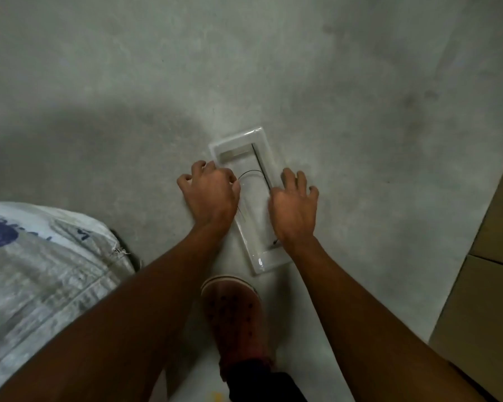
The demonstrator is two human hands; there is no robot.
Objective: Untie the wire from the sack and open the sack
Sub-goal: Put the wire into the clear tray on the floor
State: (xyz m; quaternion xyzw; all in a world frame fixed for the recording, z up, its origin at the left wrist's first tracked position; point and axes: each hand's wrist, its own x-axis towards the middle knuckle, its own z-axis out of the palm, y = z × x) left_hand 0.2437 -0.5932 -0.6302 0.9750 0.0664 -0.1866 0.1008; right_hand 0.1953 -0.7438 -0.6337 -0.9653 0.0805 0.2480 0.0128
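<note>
A thin black wire (251, 172) lies in a shallow white plastic tray (238, 140) on the concrete floor. One stretch runs straight along the tray's right side and another arcs toward my left hand. My left hand (208, 195) hovers over the tray's left edge, its thumb and forefinger closed at the end of the wire's arc. My right hand (295, 210) is over the tray's right edge with fingers spread; the straight stretch ends under its thumb, and the grip is hidden. The white woven sack (41, 271) with blue print lies at the lower left, away from both hands.
My foot in a reddish clog (234, 311) stands just below the tray. Brown cardboard boxes (482, 285) line the right edge. Grey concrete floor (244, 68) stretches ahead.
</note>
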